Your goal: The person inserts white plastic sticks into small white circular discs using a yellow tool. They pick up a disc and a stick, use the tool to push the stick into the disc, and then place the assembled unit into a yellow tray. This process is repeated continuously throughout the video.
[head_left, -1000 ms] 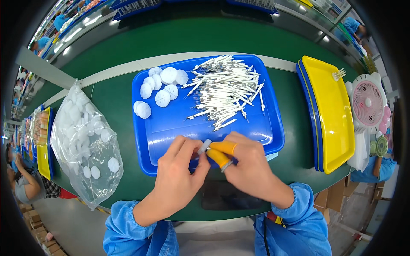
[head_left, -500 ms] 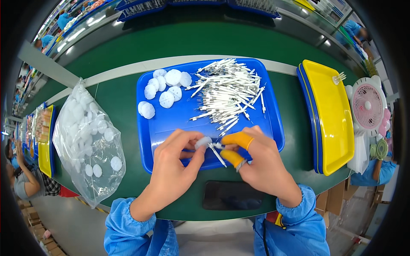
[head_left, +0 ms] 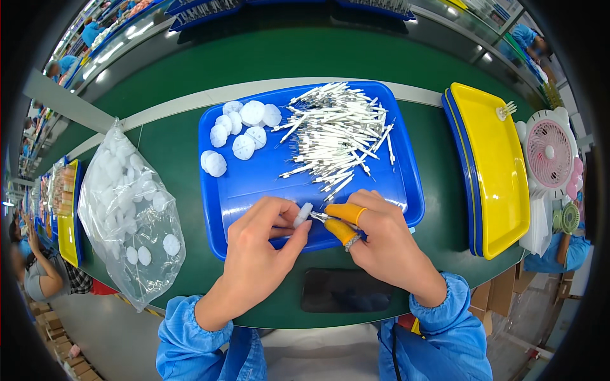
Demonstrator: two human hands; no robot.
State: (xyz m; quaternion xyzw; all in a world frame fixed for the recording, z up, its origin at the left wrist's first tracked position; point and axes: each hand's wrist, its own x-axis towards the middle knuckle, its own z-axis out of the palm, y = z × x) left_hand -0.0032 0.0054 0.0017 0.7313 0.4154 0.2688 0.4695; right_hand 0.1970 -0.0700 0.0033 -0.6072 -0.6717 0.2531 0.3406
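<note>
Near the front of a blue tray (head_left: 244, 187), my left hand (head_left: 262, 240) pinches a small white disc (head_left: 303, 214) on edge between thumb and fingers. Just right of it, my right hand (head_left: 389, 240), with yellow finger cots on thumb and forefinger, is closed on thin white sticks with metal tips (head_left: 320, 217). Their ends meet the disc's face or lie very near it; I cannot tell whether any sits in it. Behind my hands, a heap of such sticks (head_left: 340, 130) covers the tray's right half. Several loose discs (head_left: 253, 113) lie at the tray's back left.
Left of the tray lies a clear plastic bag (head_left: 127, 209) of discs. A black phone (head_left: 346, 291) rests in front of the tray. Stacked yellow and blue trays (head_left: 502, 184) stand on the right, beside a pink and white fan (head_left: 548, 152). Other people work farther off.
The white sticks that slanted down below the disc now lie within my right fingers, pointing at it. The disc has turned and shifted slightly right in my left hand.
</note>
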